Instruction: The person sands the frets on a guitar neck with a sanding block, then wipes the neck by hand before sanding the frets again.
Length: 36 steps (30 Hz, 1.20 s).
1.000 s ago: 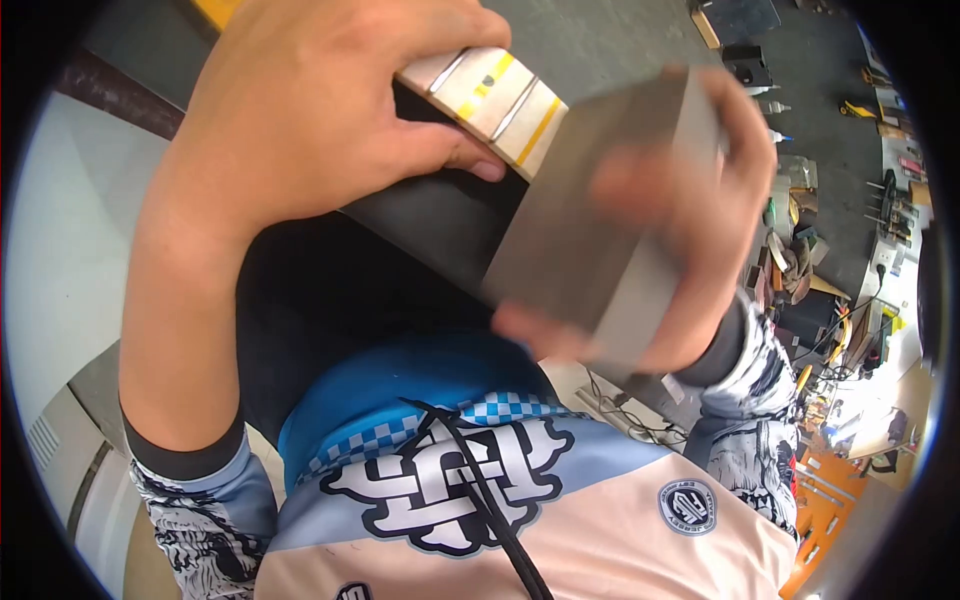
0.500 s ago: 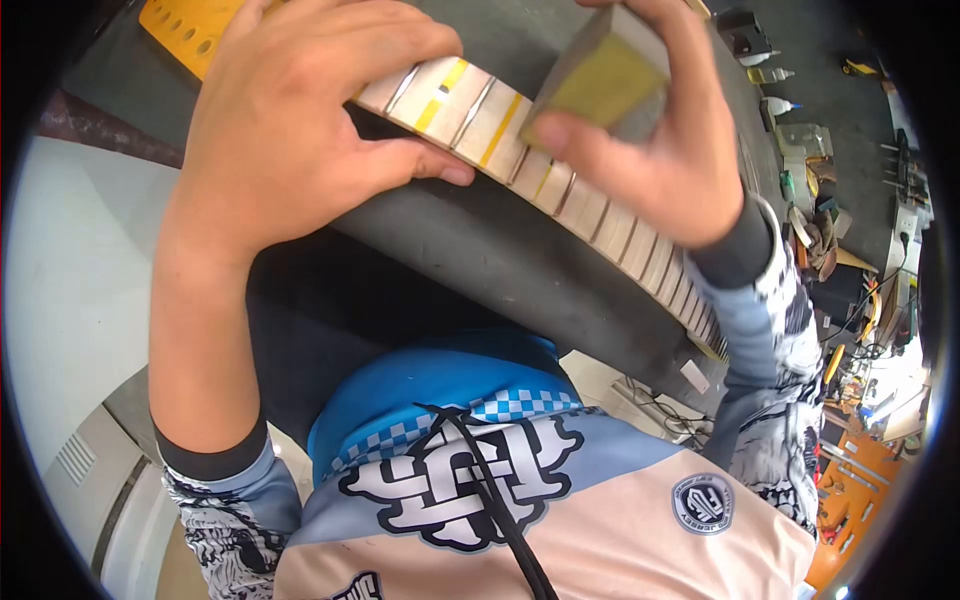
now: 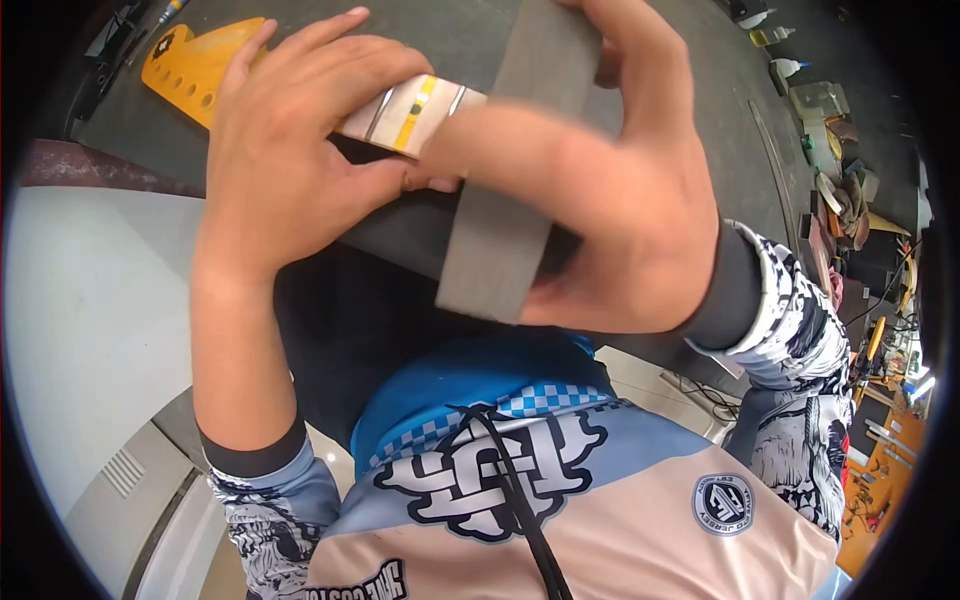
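Note:
A guitar neck with a yellow headstock [image 3: 205, 75] and a pale fretboard [image 3: 412, 112] lies across the dark bench. My left hand [image 3: 290, 150] is wrapped round the neck beside the headstock, thumb along its near edge. To its right, my right hand [image 3: 610, 190] grips a long grey block [image 3: 500, 245] that stands crosswise over the fretboard, fingers on both sides of it. The block and my right hand hide the rest of the fretboard. Whether the block touches the frets cannot be made out.
Small bottles [image 3: 790, 67], a clear box [image 3: 820, 100] and assorted tools line the bench [image 3: 700, 60] on the right. Cables [image 3: 705, 395] hang below its near edge. An orange tool panel [image 3: 875, 490] is at the lower right. A white surface [image 3: 100, 290] lies at the left.
The grey block came off the fretboard, tilted to show a yellowish face, and is now back crosswise over it. My left hand keeps its hold, and more of the headstock shows.

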Tool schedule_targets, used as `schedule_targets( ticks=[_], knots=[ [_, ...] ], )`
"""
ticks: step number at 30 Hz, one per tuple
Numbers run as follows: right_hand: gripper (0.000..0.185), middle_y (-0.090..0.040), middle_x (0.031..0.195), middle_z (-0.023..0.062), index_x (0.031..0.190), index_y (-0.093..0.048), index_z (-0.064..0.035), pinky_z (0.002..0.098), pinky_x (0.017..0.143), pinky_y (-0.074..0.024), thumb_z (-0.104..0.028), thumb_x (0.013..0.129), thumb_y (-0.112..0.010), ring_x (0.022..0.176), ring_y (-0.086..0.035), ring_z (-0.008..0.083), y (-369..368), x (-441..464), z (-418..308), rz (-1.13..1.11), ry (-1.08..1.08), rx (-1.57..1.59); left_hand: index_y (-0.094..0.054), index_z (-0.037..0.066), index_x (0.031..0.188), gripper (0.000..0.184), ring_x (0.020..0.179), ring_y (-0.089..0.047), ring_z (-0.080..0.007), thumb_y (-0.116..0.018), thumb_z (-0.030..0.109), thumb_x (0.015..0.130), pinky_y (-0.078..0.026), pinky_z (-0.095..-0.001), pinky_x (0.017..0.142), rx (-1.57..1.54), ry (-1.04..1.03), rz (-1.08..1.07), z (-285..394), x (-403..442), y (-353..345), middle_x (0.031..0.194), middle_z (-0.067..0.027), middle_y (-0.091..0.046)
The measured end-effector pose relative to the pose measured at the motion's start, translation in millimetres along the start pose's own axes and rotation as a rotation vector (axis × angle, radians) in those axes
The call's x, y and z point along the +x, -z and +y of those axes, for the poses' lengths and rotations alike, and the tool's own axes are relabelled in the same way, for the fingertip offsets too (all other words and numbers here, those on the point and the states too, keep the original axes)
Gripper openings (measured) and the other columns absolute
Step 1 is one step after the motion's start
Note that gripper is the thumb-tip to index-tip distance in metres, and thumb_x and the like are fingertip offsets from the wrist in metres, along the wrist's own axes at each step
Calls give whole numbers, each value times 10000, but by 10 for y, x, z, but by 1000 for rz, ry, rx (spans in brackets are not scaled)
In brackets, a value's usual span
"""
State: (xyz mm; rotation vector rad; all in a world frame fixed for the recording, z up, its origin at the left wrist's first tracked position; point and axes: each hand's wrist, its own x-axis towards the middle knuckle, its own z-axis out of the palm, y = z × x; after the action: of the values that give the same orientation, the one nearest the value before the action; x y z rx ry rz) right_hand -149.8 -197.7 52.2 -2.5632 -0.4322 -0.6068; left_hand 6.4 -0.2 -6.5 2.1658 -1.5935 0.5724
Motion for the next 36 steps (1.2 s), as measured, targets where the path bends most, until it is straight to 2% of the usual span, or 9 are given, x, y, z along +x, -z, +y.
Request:
schedule_targets(
  ticks=[6,10,15,20,22,25,28,30,36],
  knots=[
    [778,-522,1283,193,1332,-543,-74,512,1052,-401,-357,700,-896,1206,-481,426,-175,101,580,58,1,212,-735,149,1172,585,1350,-583,-294,-905,317,638,-303,-545,1168,-58,13,-28,100,46,62,1194,-21,-738],
    [772,-553,1272,189,1326,-555,-94,570,1073,-370,-340,681,-900,1196,-491,401,-25,-12,198,3,211,-50,-736,168,1182,623,1351,-581,-288,-930,343,616,-305,-544,1167,-71,12,24,73,34,-55,1199,-8,-739],
    [729,-556,1240,185,1316,-555,-86,555,1081,-372,-291,695,-877,1096,-528,402,-73,-5,552,75,27,-22,-738,157,1174,502,1345,-587,-269,-886,262,705,-317,-521,1173,-47,-16,-2,89,47,-20,1214,-12,-734],
    [682,-506,1275,221,1297,-564,-93,521,1042,-422,-317,728,-865,1132,-522,441,0,-112,158,-36,159,-109,-741,154,1180,633,1342,-589,-264,-936,370,617,-321,-515,1170,-18,15,3,-17,34,-164,1213,9,-742],
    [683,-536,1244,192,1322,-544,-79,466,995,-453,-333,767,-851,1120,-542,382,44,-21,361,-7,39,-143,-743,159,1177,622,1342,-589,-263,-932,372,623,-322,-514,1170,-80,25,13,98,89,-138,1213,8,-744],
    [675,-622,1174,113,1379,-495,-46,326,899,-511,-353,868,-812,1080,-601,210,103,107,868,25,-613,304,-746,151,1136,596,1327,-585,-312,-921,455,654,-301,-583,1158,-124,63,-31,170,56,2,1173,-24,-744],
    [595,-621,1095,57,1395,-470,-49,291,855,-512,-302,943,-763,987,-616,149,194,159,721,125,-619,540,-746,147,1113,590,1319,-583,-336,-914,498,668,-294,-608,1152,-163,110,-32,174,24,61,1155,-46,-743],
    [625,-612,1083,67,1381,-477,-58,314,863,-500,-315,906,-793,997,-600,172,177,93,540,-9,-449,576,-746,151,1114,595,1320,-582,-337,-914,501,664,-292,-608,1152,-160,110,-36,179,44,65,1158,-50,-743],
    [729,-581,1161,159,1317,-540,-75,479,967,-457,-311,724,-893,1155,-519,345,24,-56,224,3,131,-92,-744,148,1115,581,1315,-586,-341,-919,456,655,-291,-610,1149,-198,89,-29,148,55,27,1158,-48,-744]
  ],
)
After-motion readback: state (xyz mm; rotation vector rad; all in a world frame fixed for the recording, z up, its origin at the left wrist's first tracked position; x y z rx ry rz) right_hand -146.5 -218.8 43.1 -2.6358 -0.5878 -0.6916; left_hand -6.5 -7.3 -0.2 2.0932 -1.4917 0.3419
